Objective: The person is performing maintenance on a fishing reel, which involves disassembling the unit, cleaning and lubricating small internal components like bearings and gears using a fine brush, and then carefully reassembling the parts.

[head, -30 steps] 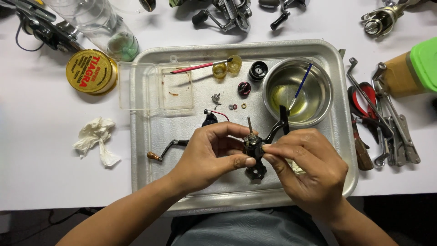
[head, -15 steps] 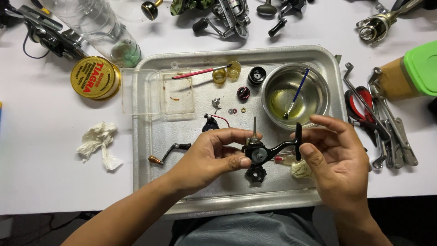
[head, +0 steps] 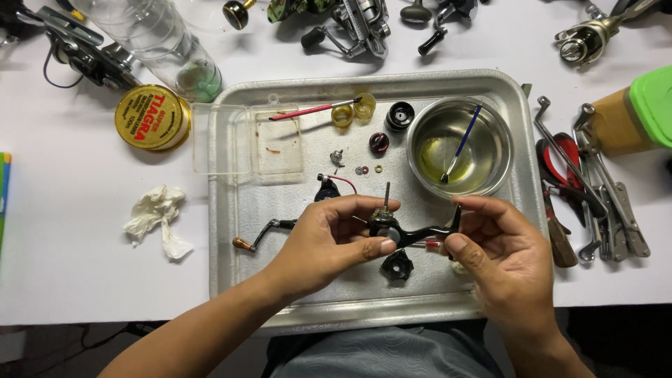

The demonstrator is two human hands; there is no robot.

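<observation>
My left hand (head: 329, 234) pinches a black fishing reel body (head: 392, 227) with a thin shaft sticking up, held above a metal tray (head: 238, 280). My right hand (head: 500, 255) grips the black arm at the reel's right end, and a thin tool with a red part lies under its fingers. A black knob-shaped part (head: 397, 266) lies on the tray just below the reel. A crank handle (head: 255, 236) with a brown knob lies left of my left hand.
In the tray: a steel bowl (head: 458, 145) with yellowish liquid and a blue brush, a clear plastic box (head: 248, 138), small caps, washers, a red brush. Around it: a yellow tin (head: 150, 117), crumpled tissue (head: 157, 217), a bottle, other reels at the top, wrenches and pliers (head: 595, 189) at right.
My hands have drawn apart: the right hand moved right along the reel's black arm, which now shows stretched out between them. The view shifted slightly.
</observation>
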